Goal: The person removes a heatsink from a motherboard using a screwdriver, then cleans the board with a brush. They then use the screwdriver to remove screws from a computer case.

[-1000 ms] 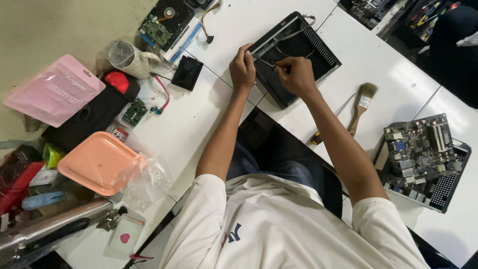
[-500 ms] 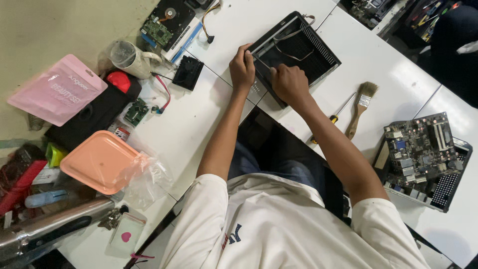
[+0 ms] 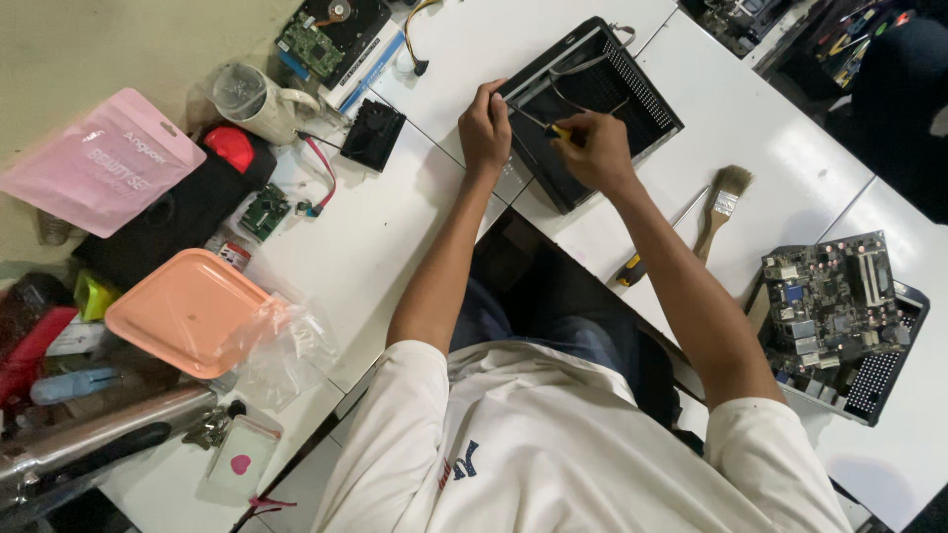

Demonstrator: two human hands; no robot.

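The fingers of the right hand [image 3: 595,150] were pinched together on a small screwdriver [image 3: 549,128] with a yellow-and-black grip, its thin shaft angled toward the near-left corner of the open black case [image 3: 632,94]. The fingers of the left hand [image 3: 484,128] were curled shut over that corner's rim, steadying it. The case lay on the white table [image 3: 464,39], far of centre, tilted diagonally, its perforated wall on the right.

Half a second before, the right hand lay flatter and lower over the case's near edge with no tool showing; now it had lifted slightly and turned, so the screwdriver tip showed between the two hands. The left hand had kept its place on the corner, and the case had not shifted.

Counted outward: one case, two screwdrivers, the second [image 3: 652,247] lying near the right forearm, one paintbrush [image 3: 719,202] just beside it, and one motherboard [image 3: 839,301] resting on a perforated tray at the right. To the left lay one small black fan [image 3: 372,133], one small green circuit board [image 3: 264,210], one clear jug [image 3: 247,97], one pink pouch [image 3: 104,163] and one orange tray [image 3: 183,311].
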